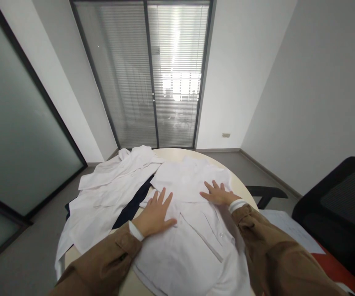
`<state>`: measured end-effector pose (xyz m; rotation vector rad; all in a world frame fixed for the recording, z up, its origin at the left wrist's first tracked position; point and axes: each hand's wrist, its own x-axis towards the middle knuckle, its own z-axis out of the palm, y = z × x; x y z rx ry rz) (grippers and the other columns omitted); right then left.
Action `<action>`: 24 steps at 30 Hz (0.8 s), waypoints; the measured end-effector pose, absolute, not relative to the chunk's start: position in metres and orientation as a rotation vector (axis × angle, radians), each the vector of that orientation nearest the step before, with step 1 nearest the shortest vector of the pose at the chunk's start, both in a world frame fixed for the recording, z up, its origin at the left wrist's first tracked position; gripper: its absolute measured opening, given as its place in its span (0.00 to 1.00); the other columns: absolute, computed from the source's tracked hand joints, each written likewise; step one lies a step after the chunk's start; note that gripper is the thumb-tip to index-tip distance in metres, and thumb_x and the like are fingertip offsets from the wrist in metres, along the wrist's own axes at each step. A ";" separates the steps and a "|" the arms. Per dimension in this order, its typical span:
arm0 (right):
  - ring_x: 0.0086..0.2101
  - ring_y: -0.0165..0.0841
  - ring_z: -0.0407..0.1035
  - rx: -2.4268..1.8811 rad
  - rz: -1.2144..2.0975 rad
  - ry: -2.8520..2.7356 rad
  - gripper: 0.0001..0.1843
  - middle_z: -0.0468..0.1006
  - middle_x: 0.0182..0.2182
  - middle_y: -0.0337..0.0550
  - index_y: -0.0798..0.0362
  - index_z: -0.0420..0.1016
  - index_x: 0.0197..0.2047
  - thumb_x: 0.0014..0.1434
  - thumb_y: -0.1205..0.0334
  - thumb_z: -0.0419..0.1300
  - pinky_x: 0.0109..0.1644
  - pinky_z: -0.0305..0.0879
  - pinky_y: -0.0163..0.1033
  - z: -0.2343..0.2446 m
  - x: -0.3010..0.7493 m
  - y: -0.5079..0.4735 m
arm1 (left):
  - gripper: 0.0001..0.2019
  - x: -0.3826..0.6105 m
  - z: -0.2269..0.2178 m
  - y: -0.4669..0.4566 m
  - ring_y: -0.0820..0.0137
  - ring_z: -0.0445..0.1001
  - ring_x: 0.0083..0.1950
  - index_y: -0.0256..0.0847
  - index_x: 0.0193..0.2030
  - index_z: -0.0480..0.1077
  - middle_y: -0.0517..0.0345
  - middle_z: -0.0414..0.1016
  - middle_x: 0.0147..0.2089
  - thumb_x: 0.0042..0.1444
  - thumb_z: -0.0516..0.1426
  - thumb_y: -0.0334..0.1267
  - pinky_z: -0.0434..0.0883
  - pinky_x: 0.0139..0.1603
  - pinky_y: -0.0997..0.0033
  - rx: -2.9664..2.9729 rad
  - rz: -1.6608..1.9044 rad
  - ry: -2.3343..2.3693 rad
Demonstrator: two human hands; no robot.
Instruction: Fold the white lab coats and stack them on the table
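Observation:
A white button-up shirt (196, 242) lies spread out on a round pale table (177, 154) in front of me. My left hand (155, 213) rests flat on the shirt's left side, fingers spread and open. My right hand (219, 193) lies flat on the shirt's right side, fingers stretched out. Both arms wear brown sleeves with white cuffs. Neither hand holds anything.
Another white garment (103, 193) lies crumpled on the table's left, over a dark navy cloth (134, 203). A black office chair (344, 205) stands at the right, with a sheet of paper (291, 230) on a red surface. Glass doors with blinds (153, 74) are behind.

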<state>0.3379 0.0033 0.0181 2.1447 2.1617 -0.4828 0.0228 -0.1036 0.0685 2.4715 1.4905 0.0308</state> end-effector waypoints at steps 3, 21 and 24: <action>0.70 0.65 0.27 2.139 -0.537 2.123 0.50 0.31 0.75 0.42 0.35 0.38 0.76 0.58 0.22 0.43 0.62 0.37 0.81 0.018 0.344 0.004 | 0.45 0.015 0.055 -0.106 0.34 0.41 0.75 0.38 0.76 0.45 0.37 0.41 0.77 0.60 0.56 0.59 0.53 0.68 0.34 2.471 -0.101 1.407; 0.54 0.39 0.68 0.849 -0.193 3.327 0.14 0.77 0.51 0.48 0.50 0.74 0.48 0.61 0.72 0.55 0.56 0.67 0.45 0.070 0.249 -0.055 | 0.34 -0.049 0.024 -0.014 0.61 0.78 0.42 0.31 0.63 0.62 0.49 0.79 0.40 0.48 0.62 0.36 0.71 0.43 0.65 1.489 0.932 1.436; 0.37 0.36 0.71 1.153 -0.297 3.539 0.10 0.77 0.37 0.44 0.51 0.70 0.43 0.58 0.70 0.53 0.43 0.68 0.41 0.078 0.263 -0.055 | 0.34 -0.060 0.031 -0.012 0.59 0.77 0.52 0.36 0.63 0.63 0.45 0.79 0.49 0.45 0.61 0.35 0.71 0.49 0.63 1.501 1.090 1.293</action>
